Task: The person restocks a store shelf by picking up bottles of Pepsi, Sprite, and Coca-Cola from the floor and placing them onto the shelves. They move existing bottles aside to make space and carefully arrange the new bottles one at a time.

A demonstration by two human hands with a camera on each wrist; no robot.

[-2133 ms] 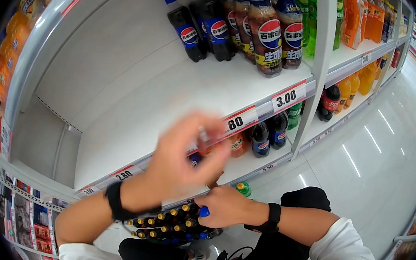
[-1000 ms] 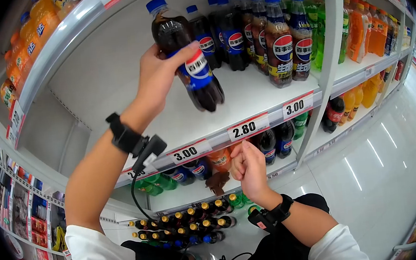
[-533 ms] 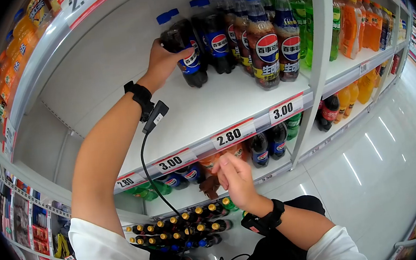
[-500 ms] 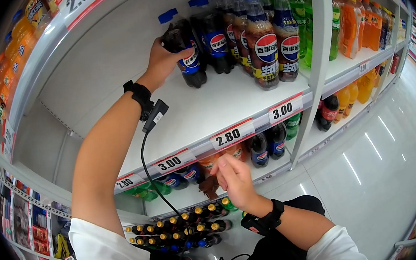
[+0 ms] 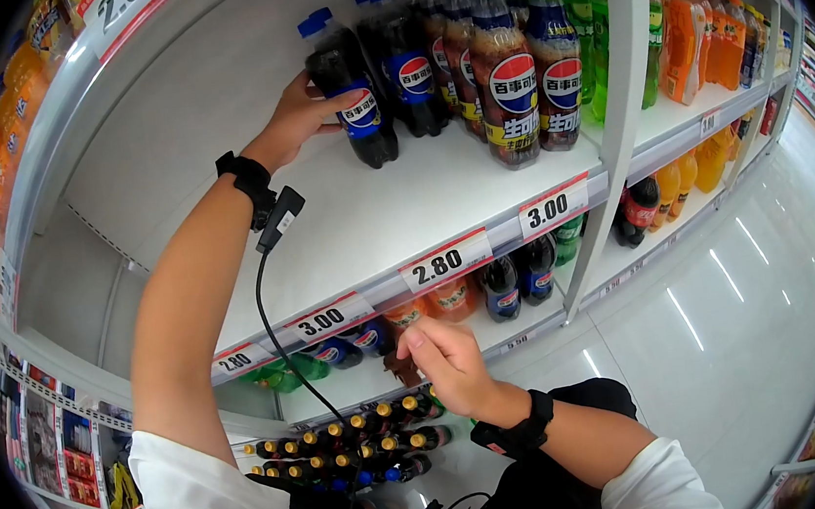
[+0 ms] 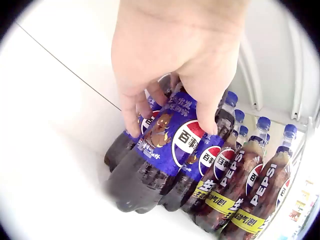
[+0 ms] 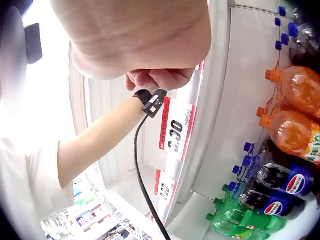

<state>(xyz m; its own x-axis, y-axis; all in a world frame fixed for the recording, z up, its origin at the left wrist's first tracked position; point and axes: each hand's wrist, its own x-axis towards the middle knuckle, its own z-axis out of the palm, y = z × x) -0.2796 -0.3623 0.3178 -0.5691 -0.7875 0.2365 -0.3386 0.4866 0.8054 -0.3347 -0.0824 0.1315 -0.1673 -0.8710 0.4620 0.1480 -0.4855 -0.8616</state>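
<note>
SUPERMARKET DRINKS AISLE: A person's left hand [image 5: 292,120] grips a dark cola bottle of clear ribbed plastic with a blue cap and a glossy blue wrap label [image 5: 354,103]. The wrist view shows the thumb on 1 side of its shoulder and the fingers [image 6: 131,107] curled round the other.

The cola bottle stands roughly upright, its long axis running from 12 to 6 o'clock with the cap at 12. Its base is down on the smooth white metal shelf [image 5: 356,230]. It lies at 3 o'clock from the left hand's palm and touches it. At its own 3 o'clock it sits against a row of matching cola bottles [image 5: 413,58].

The right hand [image 5: 447,363] hangs well apart at 5 o'clock, below the shelf's front edge. Its fingers are loosely curled, with nothing seen in them, so the left hand is by far the nearer.

At the front of the row, 2 bottles carry yellow bands [image 5: 505,78] under their round red, white and blue badges. Red-and-white paper price tags reading 2.80 [image 5: 445,261] and 3.00 [image 5: 553,206] line the shelf rail.

Green plastic bottles [image 5: 592,31] and orange ones [image 5: 690,31] fill the bays toward 2 o'clock. A shrink-wrapped pack of gold-capped bottles [image 5: 386,443] lies on the floor at 6 o'clock.
</note>
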